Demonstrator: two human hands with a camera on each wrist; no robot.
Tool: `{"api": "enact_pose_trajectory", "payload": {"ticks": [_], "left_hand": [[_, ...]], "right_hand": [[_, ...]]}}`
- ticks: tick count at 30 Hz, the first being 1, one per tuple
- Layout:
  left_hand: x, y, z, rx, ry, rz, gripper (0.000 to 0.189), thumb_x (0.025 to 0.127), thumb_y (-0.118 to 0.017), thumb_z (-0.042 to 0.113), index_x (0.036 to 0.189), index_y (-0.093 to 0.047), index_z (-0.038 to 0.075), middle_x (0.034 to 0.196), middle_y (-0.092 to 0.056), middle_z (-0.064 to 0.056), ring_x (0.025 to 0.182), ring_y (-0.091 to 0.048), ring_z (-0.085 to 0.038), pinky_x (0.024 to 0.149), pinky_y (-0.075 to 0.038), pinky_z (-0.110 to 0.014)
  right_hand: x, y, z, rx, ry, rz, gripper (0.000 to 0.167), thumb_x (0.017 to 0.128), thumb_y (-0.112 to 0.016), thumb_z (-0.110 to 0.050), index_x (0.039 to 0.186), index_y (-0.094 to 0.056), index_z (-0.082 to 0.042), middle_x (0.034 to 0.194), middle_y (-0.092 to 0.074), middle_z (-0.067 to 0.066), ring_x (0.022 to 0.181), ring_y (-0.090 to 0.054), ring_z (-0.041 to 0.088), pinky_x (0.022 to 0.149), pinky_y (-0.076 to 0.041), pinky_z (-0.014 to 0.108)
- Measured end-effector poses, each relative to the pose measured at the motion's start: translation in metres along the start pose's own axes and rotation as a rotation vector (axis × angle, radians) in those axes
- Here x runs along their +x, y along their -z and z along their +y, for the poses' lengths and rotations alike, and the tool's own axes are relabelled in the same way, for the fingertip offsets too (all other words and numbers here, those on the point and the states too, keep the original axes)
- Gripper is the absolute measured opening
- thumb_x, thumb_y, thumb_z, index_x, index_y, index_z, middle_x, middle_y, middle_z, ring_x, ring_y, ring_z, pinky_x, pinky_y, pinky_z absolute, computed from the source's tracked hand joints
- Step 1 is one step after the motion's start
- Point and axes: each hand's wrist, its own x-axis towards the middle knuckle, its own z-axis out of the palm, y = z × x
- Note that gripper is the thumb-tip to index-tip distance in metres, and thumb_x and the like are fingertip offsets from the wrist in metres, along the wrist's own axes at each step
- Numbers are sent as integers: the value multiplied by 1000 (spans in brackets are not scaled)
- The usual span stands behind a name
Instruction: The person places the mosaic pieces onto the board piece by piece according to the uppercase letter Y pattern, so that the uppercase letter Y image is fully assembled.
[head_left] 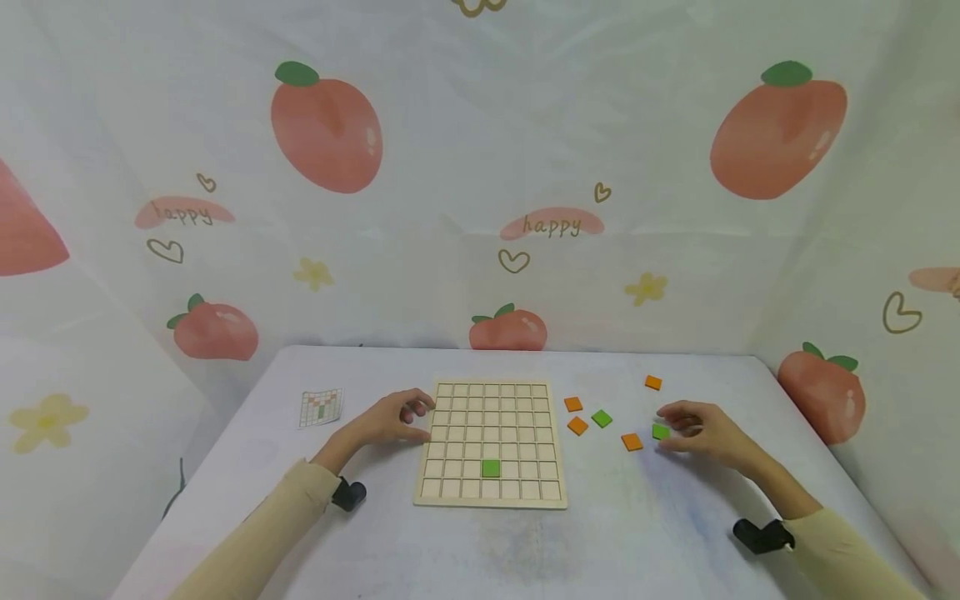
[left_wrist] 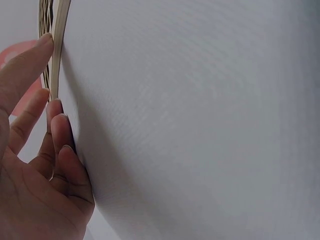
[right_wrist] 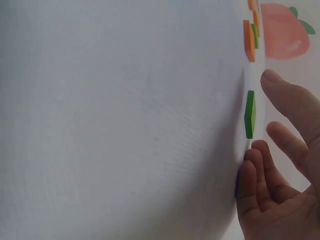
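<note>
A wooden grid board lies flat on the table, with one green square tile in a cell of its second row from the front. My left hand is at the board's left edge; in the left wrist view the thumb tip and forefinger meet the rim. On the right, my right hand hovers low around another green tile, thumb and fingers spread. From the right wrist, that tile rests on the table with a gap to the thumb.
Between board and right hand lie orange tiles and a green tile. Another orange tile sits farther back. A small printed grid card is at the table's left. Behind the table hangs a fruit-patterned cloth.
</note>
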Motion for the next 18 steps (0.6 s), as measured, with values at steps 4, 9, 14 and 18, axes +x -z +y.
{"api": "enact_pose_trajectory", "payload": {"ticks": [4,9,14,18], "left_hand": [[0,-1,-1,6,0,1,49,82,-87,19,123,-63,7,102,-58,-3,86,-51,-21,77,-44,-37],[0,-1,-1,14,-5,3,49,82,-87,19,123,-63,7,101,-58,-2,85,-51,-21,76,-43,-37],[0,-1,0,13,4,6,49,82,-87,19,123,-63,7,101,-58,-2,85,-51,-21,77,-43,-37],[1,-1,0,15,11,5,49,82,-87,18,123,-63,7,101,-57,-2,86,-50,-21,77,-43,-37]], "right_hand": [[1,-4,0,-29,-25,-4,48,79,-89,-13,117,-67,5,110,-68,12,95,-61,26,79,-52,29],[2,-9,0,-85,-51,10,41,79,-89,-12,111,-69,3,103,-68,7,90,-60,24,77,-51,28],[3,-9,-1,-84,-67,19,30,81,-86,-9,106,-72,1,95,-67,4,84,-58,21,71,-50,27],[3,-8,0,-64,-88,10,27,82,-85,-8,105,-72,0,91,-65,4,81,-57,20,68,-50,26]]}}
